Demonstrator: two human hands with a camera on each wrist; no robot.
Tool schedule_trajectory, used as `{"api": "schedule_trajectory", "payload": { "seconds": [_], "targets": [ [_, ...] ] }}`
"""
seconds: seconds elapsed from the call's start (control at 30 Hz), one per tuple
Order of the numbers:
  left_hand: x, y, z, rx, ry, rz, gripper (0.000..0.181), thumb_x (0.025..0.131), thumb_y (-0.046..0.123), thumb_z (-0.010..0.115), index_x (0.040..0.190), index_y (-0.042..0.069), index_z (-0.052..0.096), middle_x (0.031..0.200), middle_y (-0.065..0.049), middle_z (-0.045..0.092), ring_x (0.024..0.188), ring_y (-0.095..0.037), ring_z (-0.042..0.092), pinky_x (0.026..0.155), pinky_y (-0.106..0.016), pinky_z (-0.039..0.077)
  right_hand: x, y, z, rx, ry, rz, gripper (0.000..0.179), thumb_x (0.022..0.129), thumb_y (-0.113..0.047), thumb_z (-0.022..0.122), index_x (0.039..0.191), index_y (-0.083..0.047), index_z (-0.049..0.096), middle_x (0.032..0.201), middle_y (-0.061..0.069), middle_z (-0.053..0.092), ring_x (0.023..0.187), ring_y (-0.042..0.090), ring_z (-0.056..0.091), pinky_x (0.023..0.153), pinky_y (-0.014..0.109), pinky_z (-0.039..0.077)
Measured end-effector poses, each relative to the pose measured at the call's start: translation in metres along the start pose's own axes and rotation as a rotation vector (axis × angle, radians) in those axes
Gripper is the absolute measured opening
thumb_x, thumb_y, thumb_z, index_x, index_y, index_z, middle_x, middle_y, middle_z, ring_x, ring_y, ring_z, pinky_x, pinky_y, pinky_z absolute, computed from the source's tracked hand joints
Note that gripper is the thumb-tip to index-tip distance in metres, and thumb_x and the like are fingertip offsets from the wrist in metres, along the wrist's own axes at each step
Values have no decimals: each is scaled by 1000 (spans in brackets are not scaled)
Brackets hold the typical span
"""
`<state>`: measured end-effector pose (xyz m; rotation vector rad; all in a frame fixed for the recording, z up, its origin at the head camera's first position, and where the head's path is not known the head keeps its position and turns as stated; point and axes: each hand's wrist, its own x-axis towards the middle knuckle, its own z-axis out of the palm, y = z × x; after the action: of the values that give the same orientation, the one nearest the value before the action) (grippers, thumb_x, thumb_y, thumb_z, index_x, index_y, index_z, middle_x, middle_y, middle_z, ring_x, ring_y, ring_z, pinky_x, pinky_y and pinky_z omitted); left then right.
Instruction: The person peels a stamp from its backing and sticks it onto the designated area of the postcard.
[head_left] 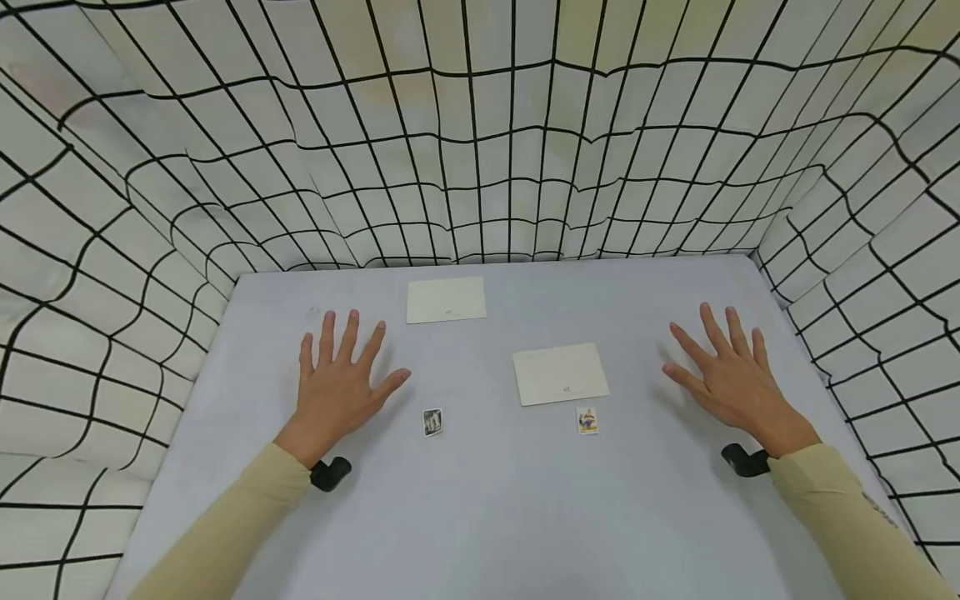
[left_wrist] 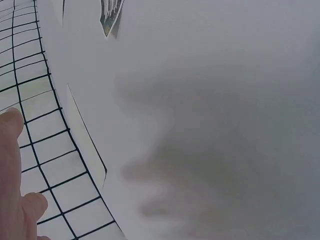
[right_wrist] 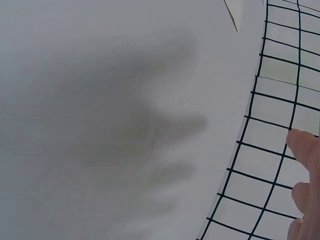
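Note:
My left hand hovers palm down over the left of the white table, fingers spread and holding nothing. On the right, my right hand is spread the same way, its shadow falling on the tabletop. Between them lie two small stamps: a dark grey one nearer the left hand, and a colourful one nearer the right. A cream card lies just beyond the colourful stamp, and a second cream card lies farther back. In the left wrist view the grey stamp shows at the top edge.
White walls with a black grid enclose the table at the back and both sides. A black wrist mount sits at the left cuff, another black mount at the right cuff.

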<state>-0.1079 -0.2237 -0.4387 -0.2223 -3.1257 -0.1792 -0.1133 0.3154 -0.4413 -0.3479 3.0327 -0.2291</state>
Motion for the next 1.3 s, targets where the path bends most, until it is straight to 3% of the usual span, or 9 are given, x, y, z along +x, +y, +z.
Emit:
{"api": "schedule_trajectory", "payload": {
  "seconds": [0.63,0.9,1.3],
  "targets": [
    [20,47,7,-15,-44,65,89,98,72,47,166,20,25,176,-19,7,163,-44,-9,127,-69,-1,-6,3,-3,-2,16,-19,76,104,-64,44,165,-23,28,175,19,-1,160,49,-13,121,80,0],
    [25,68,14,-23,-24,99,86,98,70,49,166,21,27,175,-18,11,163,-43,-6,128,-69,3,-8,4,-1,20,2,-22,76,104,-64,44,166,-23,26,176,19,-3,160,49,-14,121,80,-2],
    [35,97,21,-45,-91,119,88,99,74,43,167,24,19,177,-12,4,164,-38,-13,129,-66,-1,-11,1,1,36,4,-27,76,104,-64,44,166,-24,26,176,17,-3,161,48,-14,121,80,-2]
  ]
}}
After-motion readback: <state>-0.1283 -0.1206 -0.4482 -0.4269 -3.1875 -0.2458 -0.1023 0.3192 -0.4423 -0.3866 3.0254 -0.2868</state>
